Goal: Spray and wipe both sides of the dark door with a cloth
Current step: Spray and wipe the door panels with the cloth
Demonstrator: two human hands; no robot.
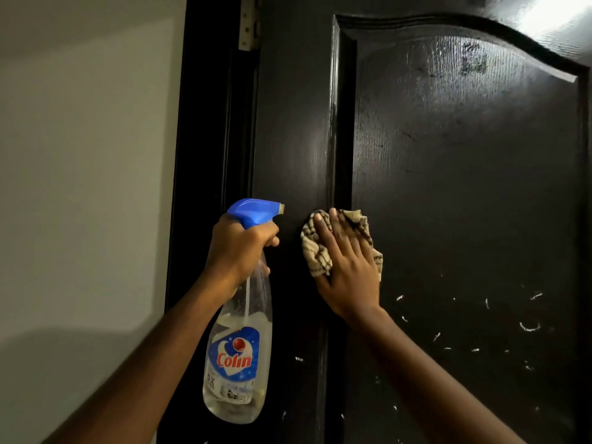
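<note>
Clear plastic spray bottle (237, 357) with a blue trigger head, lower centre of the frame, is held upright by the left hand (241, 249), fingers curled tightly round its neck, nozzle pointing right. Just right of it, the right hand (349, 278) lies flat with straight fingers, pressing a crumpled beige striped cloth (315, 253) against the dark door (464, 171) at the panel's left edge. Farther off, a metal hinge (249, 24) sits at top centre; a pale wall (80, 155) fills the left.

Dim indoor light; bright glare flares off the glossy black wooden door (464, 139) at the upper right. Edges bow slightly, and focus is soft.
</note>
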